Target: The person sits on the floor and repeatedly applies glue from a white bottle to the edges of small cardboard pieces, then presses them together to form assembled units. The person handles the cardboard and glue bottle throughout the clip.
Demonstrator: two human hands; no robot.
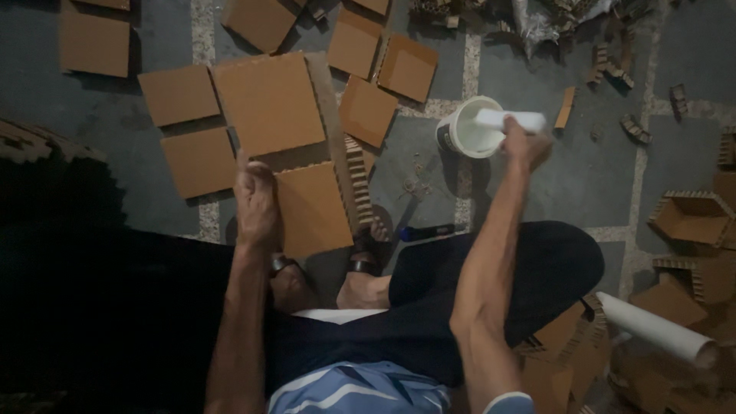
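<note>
Right hand (pixel 527 146) holds white brush (pixel 510 119) over bucket (pixel 468 130).

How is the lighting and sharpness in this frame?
Head view: dim overall, with the lower left lost in black shadow; the right hand over the white tub is slightly motion-blurred; the left hand on the cardboard sheet looks sharper.

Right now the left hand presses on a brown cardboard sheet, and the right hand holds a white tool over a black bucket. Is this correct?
Not quite: the head view shows the bucket is white, not black. The left hand does press the cardboard sheet, and the right hand holds the white tool over it.
</note>
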